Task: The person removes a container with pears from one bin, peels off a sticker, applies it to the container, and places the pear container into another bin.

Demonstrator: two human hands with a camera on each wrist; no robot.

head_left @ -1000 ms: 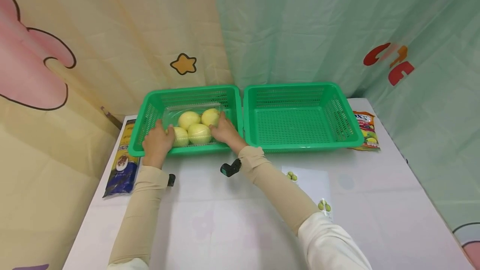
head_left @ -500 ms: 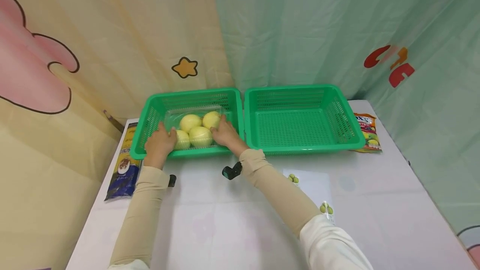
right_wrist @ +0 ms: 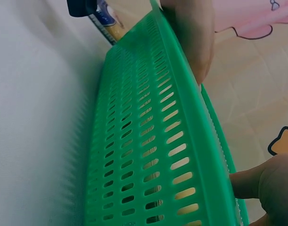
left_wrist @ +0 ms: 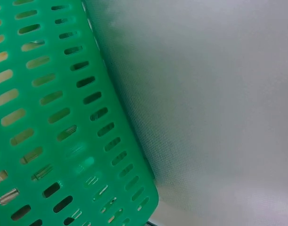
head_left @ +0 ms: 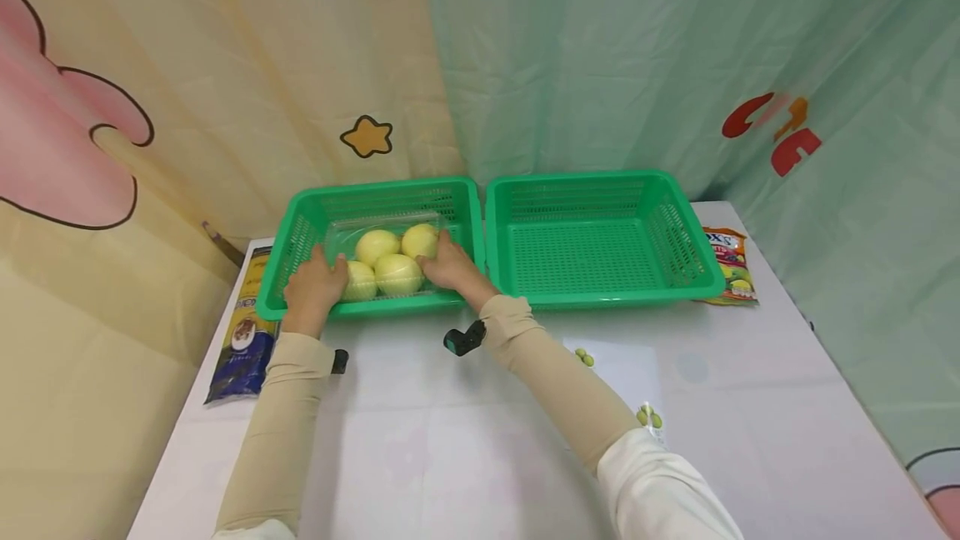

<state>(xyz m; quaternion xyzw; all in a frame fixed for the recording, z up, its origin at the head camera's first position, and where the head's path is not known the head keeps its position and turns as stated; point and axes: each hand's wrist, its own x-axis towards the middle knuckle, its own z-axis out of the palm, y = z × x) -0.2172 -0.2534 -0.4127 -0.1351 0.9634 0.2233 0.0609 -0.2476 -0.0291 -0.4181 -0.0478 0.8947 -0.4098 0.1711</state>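
Observation:
A clear plastic box (head_left: 352, 227) with several pale yellow round fruits (head_left: 398, 275) sits inside the left green basket (head_left: 375, 307). My left hand (head_left: 311, 290) holds the box at its left end, and my right hand (head_left: 452, 263) holds its right end. Both hands reach over the basket's near rim. In the left wrist view the slotted basket wall (left_wrist: 59, 108) hides the left hand. The right wrist view has the right thumb and part of the hand (right_wrist: 280, 188) at the rim, with the left hand (right_wrist: 193, 37) farther along. Most fingertips are hidden.
Another green basket (head_left: 600, 301) stands close on the right. A yellow and blue packet (head_left: 243, 340) lies left of the baskets, a colourful snack bag (head_left: 733, 269) right. A whitish sheet with printed green fruits (head_left: 622, 369) lies on the white table (head_left: 420, 440). Curtains (head_left: 562, 65) hang behind.

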